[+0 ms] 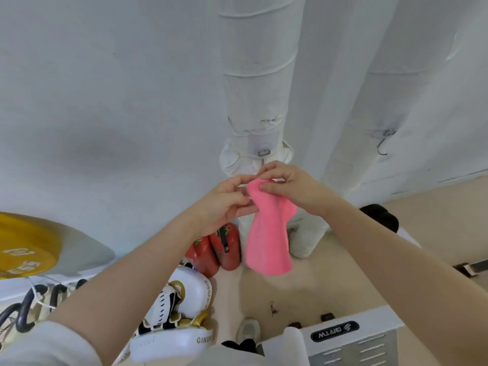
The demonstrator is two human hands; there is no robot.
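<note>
White padded bags (254,75) hang before a pale wall, above a beige floor. Both hands hold a pink cloth (266,239) up in the air. The left hand (227,199) and right hand (287,188) each pinch its top edge, grip clamped on the fabric (fingertips nearly meeting). It hangs limp in front of 2 red pads (216,247).

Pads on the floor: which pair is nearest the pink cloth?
The red pair, beside the hanging end of the pink cloth; the white pair lies nearer the camera, under the left forearm.
</note>
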